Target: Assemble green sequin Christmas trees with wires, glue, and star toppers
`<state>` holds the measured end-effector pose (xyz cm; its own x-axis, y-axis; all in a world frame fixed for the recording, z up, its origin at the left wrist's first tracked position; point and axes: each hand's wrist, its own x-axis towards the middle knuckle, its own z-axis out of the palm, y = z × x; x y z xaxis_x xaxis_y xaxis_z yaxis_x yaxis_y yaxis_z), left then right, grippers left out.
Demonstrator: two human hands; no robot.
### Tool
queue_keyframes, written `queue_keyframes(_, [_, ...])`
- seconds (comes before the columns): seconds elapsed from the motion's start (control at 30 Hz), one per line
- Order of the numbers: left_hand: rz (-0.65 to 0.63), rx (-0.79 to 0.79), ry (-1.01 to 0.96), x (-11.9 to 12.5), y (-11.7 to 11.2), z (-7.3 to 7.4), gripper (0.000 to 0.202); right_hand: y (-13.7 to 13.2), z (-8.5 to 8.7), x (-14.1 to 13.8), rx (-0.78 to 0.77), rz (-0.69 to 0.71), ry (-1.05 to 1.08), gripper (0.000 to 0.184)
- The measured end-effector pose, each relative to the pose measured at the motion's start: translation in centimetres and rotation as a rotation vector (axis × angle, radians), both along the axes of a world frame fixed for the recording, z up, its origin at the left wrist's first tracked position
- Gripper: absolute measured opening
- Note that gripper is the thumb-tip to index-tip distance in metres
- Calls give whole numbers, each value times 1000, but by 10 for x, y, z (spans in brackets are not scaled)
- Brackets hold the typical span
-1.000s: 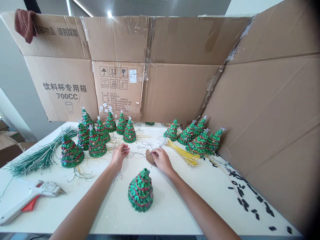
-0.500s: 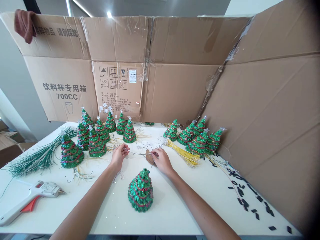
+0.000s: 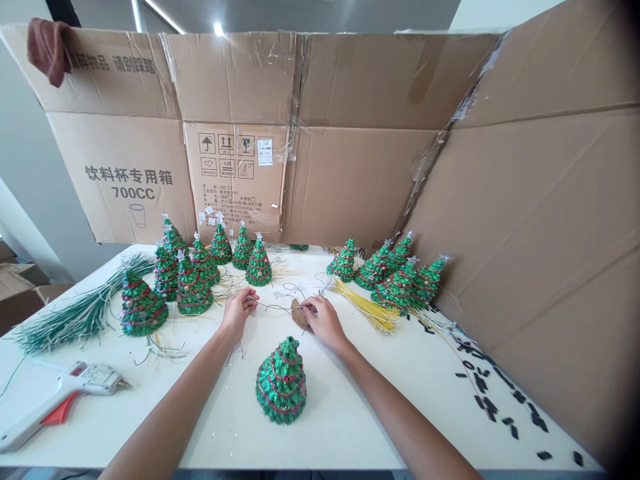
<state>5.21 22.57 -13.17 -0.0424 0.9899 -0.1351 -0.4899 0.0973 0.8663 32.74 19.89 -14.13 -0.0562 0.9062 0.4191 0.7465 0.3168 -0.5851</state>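
The left hand [image 3: 239, 311] and right hand [image 3: 325, 321] each pinched a wire [image 3: 278, 308] stretched between their fingers over the worktop [image 3: 350, 413]; a loosened pinch could have let it spring away, or a wrist topple the tree [image 3: 281, 381] just nearer than the fingers.

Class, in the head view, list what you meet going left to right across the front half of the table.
Glue gun → left hand → thin wire running between the hands → right hand → black scraps.
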Motion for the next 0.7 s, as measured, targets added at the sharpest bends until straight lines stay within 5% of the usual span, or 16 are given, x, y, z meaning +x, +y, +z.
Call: queue_keyframes(0.7, [-9, -7, 4, -1, 0, 0, 27, 0, 1, -1, -24, -13, -21, 20])
